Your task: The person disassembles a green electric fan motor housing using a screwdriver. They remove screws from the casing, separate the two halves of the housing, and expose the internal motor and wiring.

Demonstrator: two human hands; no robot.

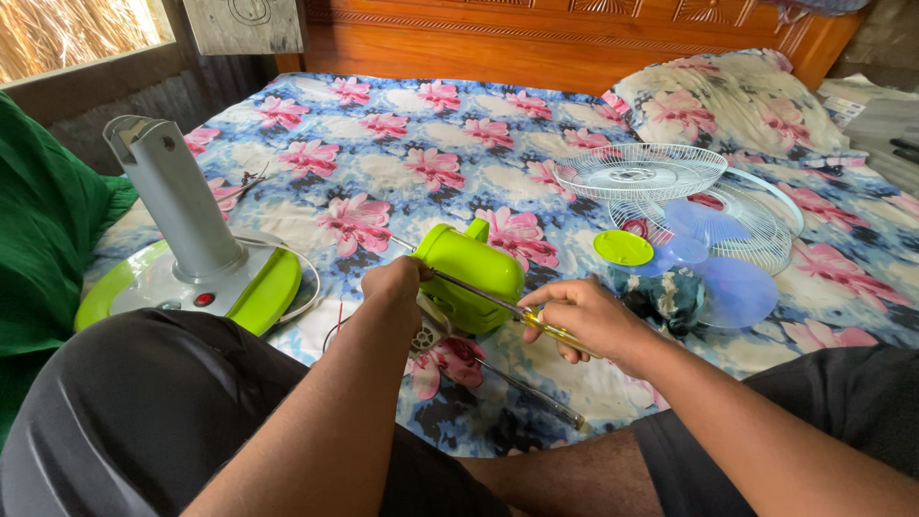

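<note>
Gripping a yellow-handled screwdriver (pixel 536 321), the right hand (pixel 589 316) lays its shaft across the green motor housing (pixel 469 273) at frame centre, while the left hand (pixel 394 282) closes on the housing's near side, seemingly to steady it on the bed (pixel 402 153). A second screwdriver (pixel 531 393) lies just below. Farther out, grilles (pixel 670 187), a blue blade (pixel 713 263) and a green cap (pixel 622 247) sit right; the fan base (pixel 191 258) stands left.
</note>
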